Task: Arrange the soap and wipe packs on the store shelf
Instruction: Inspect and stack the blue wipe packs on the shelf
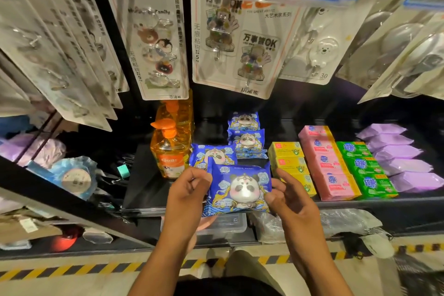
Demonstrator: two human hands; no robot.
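A blue panda wipe pack (240,187) is held over the front edge of the black shelf (149,190). My left hand (189,190) grips its left edge and my right hand (286,197) pinches its right edge with thumb on the front. Behind it lie three more blue panda packs: one (206,154) just behind the held pack, two (249,143) further back in a row. To the right stand rows of yellow soap boxes (288,158), pink soap packs (329,166), green soap packs (365,168) and purple wipe packs (403,163).
Two orange pump bottles (168,149) stand left of the panda packs. Carded hook packs (163,55) hang above the shelf. A side shelf at left holds a light blue round pack (74,178). A clear plastic box (225,223) sits on the lower shelf. Hazard-striped floor tape (72,269) runs below.
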